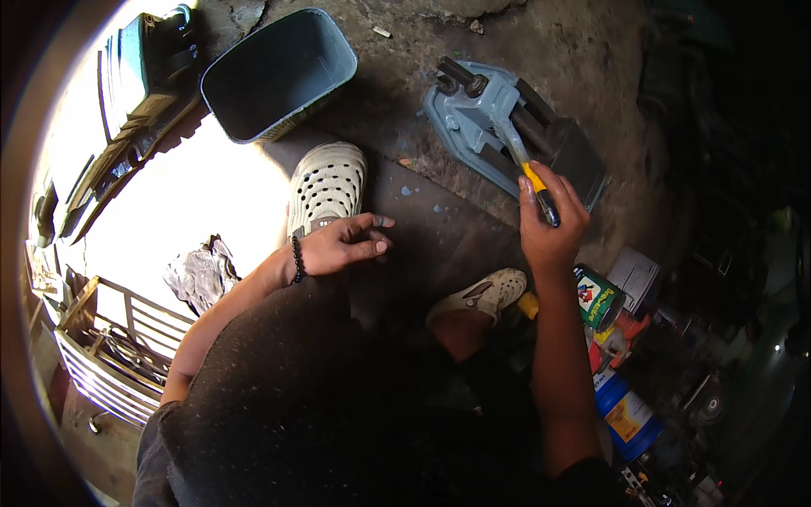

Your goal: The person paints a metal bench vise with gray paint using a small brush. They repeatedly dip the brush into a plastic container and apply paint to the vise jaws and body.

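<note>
My right hand (554, 224) is closed round the handle of a paintbrush (532, 175) with a yellow and black grip. The brush's head points away from me and lies against a grey-blue metal piece (475, 114) on the ground, its bristles hard to tell from the paint. That piece has a broad base, dark bolts at its far end and dark bars along its side; its exact kind is unclear. My left hand (342, 246), with a black bead bracelet (297, 259) at the wrist, hangs near my knee. Its fingers are loosely apart and hold nothing.
A grey rectangular tub (334, 63) stands at the far left. My feet wear pale clogs (329, 182). On the right are a green can (598, 300), a blue container (629, 418) and clutter. A crumpled cloth (203, 275) and a slatted metal rack (110, 363) lie left.
</note>
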The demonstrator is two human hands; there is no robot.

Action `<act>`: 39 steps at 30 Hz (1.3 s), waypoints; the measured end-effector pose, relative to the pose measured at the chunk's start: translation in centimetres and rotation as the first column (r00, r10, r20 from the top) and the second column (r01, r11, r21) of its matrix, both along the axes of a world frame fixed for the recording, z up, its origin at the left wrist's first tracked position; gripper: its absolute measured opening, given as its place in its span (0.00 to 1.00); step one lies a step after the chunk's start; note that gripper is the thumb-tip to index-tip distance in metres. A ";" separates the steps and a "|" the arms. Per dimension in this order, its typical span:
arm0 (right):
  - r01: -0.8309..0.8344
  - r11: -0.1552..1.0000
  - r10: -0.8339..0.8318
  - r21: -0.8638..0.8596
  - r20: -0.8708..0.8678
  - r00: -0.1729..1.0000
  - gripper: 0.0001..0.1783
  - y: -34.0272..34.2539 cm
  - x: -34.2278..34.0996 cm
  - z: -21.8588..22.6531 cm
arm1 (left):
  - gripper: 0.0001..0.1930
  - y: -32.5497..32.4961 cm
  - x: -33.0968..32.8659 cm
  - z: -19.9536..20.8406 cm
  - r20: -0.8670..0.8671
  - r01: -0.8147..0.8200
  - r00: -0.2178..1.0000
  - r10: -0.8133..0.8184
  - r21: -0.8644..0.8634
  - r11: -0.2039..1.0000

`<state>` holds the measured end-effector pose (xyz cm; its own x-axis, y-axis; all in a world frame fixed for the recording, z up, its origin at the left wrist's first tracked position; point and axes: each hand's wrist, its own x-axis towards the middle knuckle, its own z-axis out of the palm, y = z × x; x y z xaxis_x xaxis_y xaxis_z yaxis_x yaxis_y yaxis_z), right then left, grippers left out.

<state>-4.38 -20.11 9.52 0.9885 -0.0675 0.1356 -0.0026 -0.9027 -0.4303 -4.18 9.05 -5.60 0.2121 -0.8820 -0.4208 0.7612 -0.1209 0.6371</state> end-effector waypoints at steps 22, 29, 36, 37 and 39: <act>0.060 0.915 0.077 0.398 -0.318 0.945 0.17 -9.8 2.9 -6.3 | 0.29 -0.7 1.2 1.0 0.061 0.133 0.988 -0.141 0.116 0.984; 0.073 0.906 0.080 0.417 -0.337 0.938 0.17 -13.0 1.0 -7.1 | 0.30 -1.5 1.6 1.4 0.066 0.176 0.980 -0.188 0.153 0.972; 0.075 0.897 0.104 0.436 -0.374 0.921 0.18 -14.3 0.4 -6.2 | 0.30 -1.7 1.9 1.7 0.084 0.209 0.970 -0.229 0.193 0.959; 0.080 0.906 0.097 0.416 -0.388 0.917 0.18 -14.5 0.3 -6.1 | 0.30 -1.8 1.8 1.7 0.080 0.211 0.970 -0.231 0.199 0.957; 0.072 0.916 0.097 0.393 -0.394 0.914 0.18 -14.8 0.0 -5.8 | 0.30 -1.9 1.8 1.7 0.088 0.207 0.970 -0.228 0.196 0.958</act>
